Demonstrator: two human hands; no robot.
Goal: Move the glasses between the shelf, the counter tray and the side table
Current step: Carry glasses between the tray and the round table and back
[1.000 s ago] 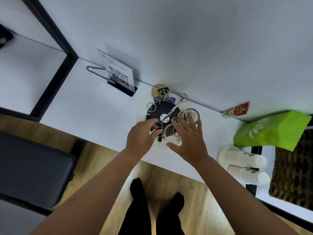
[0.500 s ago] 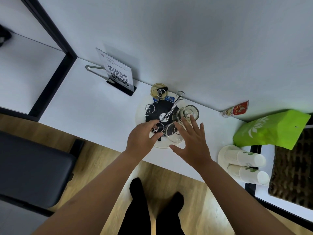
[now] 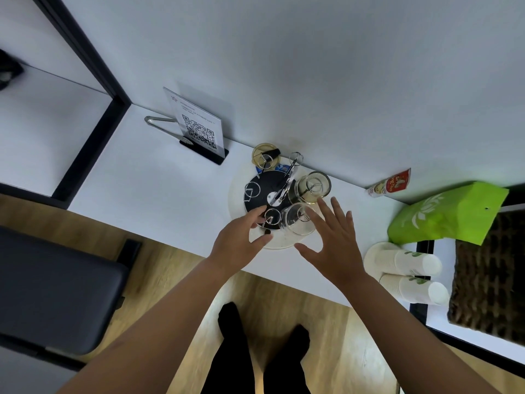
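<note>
A round white tray [image 3: 277,243] on the white counter [image 3: 147,189] carries a black wire glass rack [image 3: 262,191]. Two clear glasses hang upside down on the rack's right side: a near glass [image 3: 297,220] and a far glass [image 3: 312,187]. An amber glass [image 3: 265,155] stands behind the tray by the wall. My left hand [image 3: 241,240] hovers at the tray's near left rim, fingers apart, holding nothing. My right hand [image 3: 332,240] is spread open just right of the near glass, apart from it.
A QR-code sign [image 3: 199,126] and metal tongs [image 3: 159,122] stand at the back left. Stacked paper cups [image 3: 406,268], a green bag [image 3: 449,217], a red sachet [image 3: 390,183] and a woven basket [image 3: 488,282] crowd the right. A dark bench [image 3: 54,294] sits lower left.
Both hands have drawn back from the glasses toward me. The right hand let go of the near glass and spread open; the left fingers came off the rack.
</note>
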